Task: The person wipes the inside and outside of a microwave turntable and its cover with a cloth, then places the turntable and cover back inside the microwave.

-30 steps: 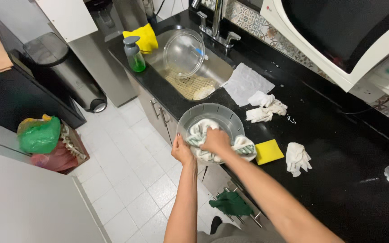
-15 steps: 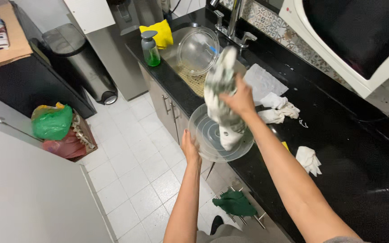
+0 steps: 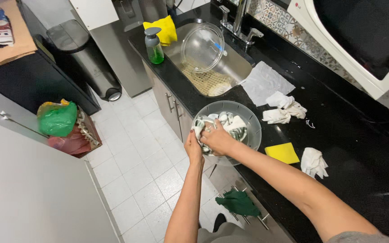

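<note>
The right hand (image 3: 219, 138) is clenched on a white-and-green dish towel (image 3: 230, 126), pressing it inside a clear glass bowl (image 3: 253, 126). The left hand (image 3: 193, 147) grips the bowl's near rim from outside, holding it at the edge of the black tabletop (image 3: 361, 180). Just beside the bowl lie a yellow sponge cloth (image 3: 283, 152) and crumpled paper towels (image 3: 287, 108). Farther off, the steel sink (image 3: 239, 67) holds a glass lid (image 3: 202, 47); a soap dispenser (image 3: 154, 45) stands at its corner. White floor tiles (image 3: 145, 175) lie below.

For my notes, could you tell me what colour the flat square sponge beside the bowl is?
The flat square sponge is yellow, seen in the head view.
</note>
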